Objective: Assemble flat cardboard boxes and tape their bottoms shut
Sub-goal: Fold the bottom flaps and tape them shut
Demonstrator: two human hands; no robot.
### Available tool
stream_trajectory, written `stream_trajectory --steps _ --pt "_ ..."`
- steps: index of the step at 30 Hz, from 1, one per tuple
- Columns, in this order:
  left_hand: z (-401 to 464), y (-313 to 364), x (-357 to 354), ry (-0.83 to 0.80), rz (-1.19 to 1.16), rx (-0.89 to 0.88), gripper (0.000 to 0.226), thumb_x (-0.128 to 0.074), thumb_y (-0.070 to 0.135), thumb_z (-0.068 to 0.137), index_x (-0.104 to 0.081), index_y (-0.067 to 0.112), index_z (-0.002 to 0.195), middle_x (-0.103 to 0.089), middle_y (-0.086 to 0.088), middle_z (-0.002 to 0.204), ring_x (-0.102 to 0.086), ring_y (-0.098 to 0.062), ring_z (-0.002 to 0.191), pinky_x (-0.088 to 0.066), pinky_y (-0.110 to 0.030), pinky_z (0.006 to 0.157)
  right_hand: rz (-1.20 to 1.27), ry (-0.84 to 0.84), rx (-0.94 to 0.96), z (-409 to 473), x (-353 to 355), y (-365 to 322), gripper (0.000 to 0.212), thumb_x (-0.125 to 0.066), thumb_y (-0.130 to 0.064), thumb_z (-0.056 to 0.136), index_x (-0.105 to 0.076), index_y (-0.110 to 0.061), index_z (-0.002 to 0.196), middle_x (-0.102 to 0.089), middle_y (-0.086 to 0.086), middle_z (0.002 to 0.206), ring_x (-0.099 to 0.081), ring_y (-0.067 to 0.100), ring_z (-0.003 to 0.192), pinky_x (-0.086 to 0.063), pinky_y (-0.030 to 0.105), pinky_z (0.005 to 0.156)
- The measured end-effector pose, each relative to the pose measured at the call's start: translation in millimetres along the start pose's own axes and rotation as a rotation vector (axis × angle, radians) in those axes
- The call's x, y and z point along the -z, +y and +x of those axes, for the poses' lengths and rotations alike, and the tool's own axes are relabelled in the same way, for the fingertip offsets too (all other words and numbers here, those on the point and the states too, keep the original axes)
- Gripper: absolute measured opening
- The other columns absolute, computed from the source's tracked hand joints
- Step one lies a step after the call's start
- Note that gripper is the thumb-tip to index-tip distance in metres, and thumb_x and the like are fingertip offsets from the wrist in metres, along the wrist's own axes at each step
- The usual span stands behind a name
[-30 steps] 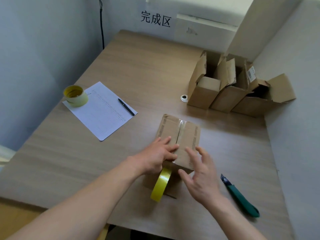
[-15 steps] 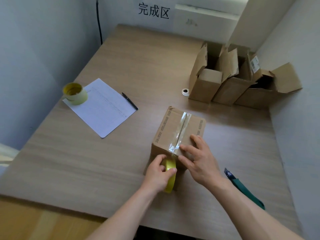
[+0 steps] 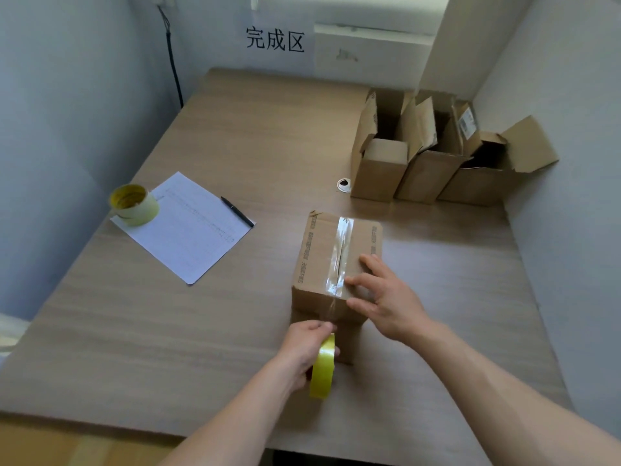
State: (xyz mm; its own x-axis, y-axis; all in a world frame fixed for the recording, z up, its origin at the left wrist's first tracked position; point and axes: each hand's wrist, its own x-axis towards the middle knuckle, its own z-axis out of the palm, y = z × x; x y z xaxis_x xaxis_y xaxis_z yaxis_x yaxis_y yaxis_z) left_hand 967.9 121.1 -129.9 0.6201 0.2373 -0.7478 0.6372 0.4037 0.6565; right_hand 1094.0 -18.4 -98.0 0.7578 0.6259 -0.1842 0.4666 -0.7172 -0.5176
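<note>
Head camera: a person's right hand (image 3: 386,297) lies flat, fingers spread, on the upturned bottom of a small brown cardboard box (image 3: 322,264), apparently steadying it, while the left hand (image 3: 307,348) grips a yellow tape roll (image 3: 322,368) just below those fingertips, drawing clear tape (image 3: 339,257) over the near edge.

Left hand (image 3: 307,344) grips tape roll (image 3: 322,368); right hand (image 3: 386,297) presses box (image 3: 322,257).

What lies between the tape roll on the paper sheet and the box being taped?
In the head view, the white paper sheet with a black pen on it, then bare wooden table.
</note>
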Motion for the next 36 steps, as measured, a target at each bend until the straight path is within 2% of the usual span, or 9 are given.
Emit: stream_trajectory --steps 6,10,15,18,21,23,28,34,36 --pt "7.6 -2.8 -3.5 0.015 -0.079 0.012 0.013 -0.059 0.02 0.096 -0.06 0.007 0.098 -0.065 -0.018 0.061 -0.053 -0.023 0.041 -0.046 -0.025 0.045 -0.024 0.441 -0.242 -55.1 -2.9 53.2 0.066 -0.074 -0.032 0.082 -0.048 -0.023 0.142 -0.042 0.005 0.15 -0.04 0.024 0.137 -0.037 0.043 0.11" --pt "9.0 -4.8 -5.3 0.012 -0.085 0.0 0.015 -0.06 0.018 0.095 -0.065 0.005 0.092 -0.064 -0.018 0.06 -0.053 -0.022 0.042 -0.044 -0.023 0.045 -0.322 0.095 -0.685 -124.3 -36.0 107.3 0.06 -0.062 -0.037 0.089 -0.043 -0.022 0.143 -0.052 0.011 0.133 -0.048 0.034 0.12 -0.043 0.042 0.095" --pt "11.5 -5.9 -6.9 0.028 -0.097 -0.003 0.015 -0.06 0.017 0.095 -0.066 0.004 0.089 -0.063 -0.017 0.058 -0.054 -0.023 0.043 -0.046 -0.024 0.047 0.24 0.489 -0.845 -131.1 -43.6 108.2 0.024 -0.047 -0.01 0.097 -0.062 -0.008 0.115 -0.064 0.026 0.097 -0.06 0.043 0.093 -0.045 0.044 0.077" --pt "12.5 -6.5 -7.8 0.038 -0.086 -0.004 0.016 -0.06 0.017 0.094 -0.067 0.005 0.088 -0.064 -0.017 0.059 -0.055 -0.023 0.043 -0.046 -0.024 0.046 0.316 0.571 -0.571 -122.6 -27.8 67.3 0.023 -0.057 -0.013 0.096 -0.065 -0.015 0.117 -0.066 0.006 0.086 -0.063 0.03 0.081 -0.048 0.039 0.072" --pt "12.3 -7.1 -7.9 0.052 -0.085 -0.009 0.016 -0.06 0.017 0.094 -0.067 0.005 0.087 -0.064 -0.017 0.058 -0.055 -0.023 0.043 -0.046 -0.024 0.046 0.094 0.384 0.062 -110.9 -15.9 15.2 0.035 -0.059 -0.02 0.091 -0.064 -0.022 0.126 -0.064 -0.011 0.105 -0.06 0.006 0.091 -0.047 0.023 0.076" --pt "11.2 -7.3 -9.6 0.06 -0.083 -0.014 0.016 -0.061 0.016 0.094 -0.068 0.005 0.084 -0.063 -0.018 0.058 -0.055 -0.024 0.045 -0.047 -0.026 0.05 -0.07 0.253 0.217 -96.2 -12.7 0.8 0.035 -0.051 -0.029 0.093 -0.061 -0.028 0.127 -0.062 -0.011 0.105 -0.062 0.012 0.084 -0.051 0.03 0.066" --pt "9.0 -5.1 -14.3 0.098 -0.051 -0.053 0.015 -0.066 0.012 0.088 -0.071 0.006 0.075 -0.062 -0.017 0.062 -0.057 -0.026 0.058 -0.049 -0.034 0.061 -0.388 0.018 0.137 -50.6 -24.4 -4.2 0.026 -0.04 -0.034 0.098 -0.049 -0.033 0.123 -0.055 -0.003 0.102 -0.062 0.031 0.082 -0.052 0.042 0.061" --pt "7.5 -0.6 -14.7 0.141 -0.048 -0.043 0.016 -0.066 0.012 0.089 -0.069 0.006 0.074 -0.062 -0.019 0.065 -0.057 -0.026 0.052 -0.051 -0.033 0.056 -0.274 0.118 0.126 -63.1 -40.8 16.0 0.034 -0.053 -0.028 0.09 -0.059 -0.035 0.122 -0.059 -0.001 0.088 -0.058 0.027 0.068 -0.049 0.041 0.047" --pt "8.8 -0.2 -15.1 0.146 -0.035 -0.042 0.015 -0.066 0.014 0.089 -0.07 0.007 0.076 -0.064 -0.019 0.073 -0.061 -0.028 0.065 -0.056 -0.044 0.069 -0.298 0.17 0.037 -83.6 -47.9 43.1 0.041 -0.067 -0.018 0.083 -0.064 -0.032 0.121 -0.055 0.001 0.081 -0.055 0.027 0.064 -0.047 0.039 0.045"
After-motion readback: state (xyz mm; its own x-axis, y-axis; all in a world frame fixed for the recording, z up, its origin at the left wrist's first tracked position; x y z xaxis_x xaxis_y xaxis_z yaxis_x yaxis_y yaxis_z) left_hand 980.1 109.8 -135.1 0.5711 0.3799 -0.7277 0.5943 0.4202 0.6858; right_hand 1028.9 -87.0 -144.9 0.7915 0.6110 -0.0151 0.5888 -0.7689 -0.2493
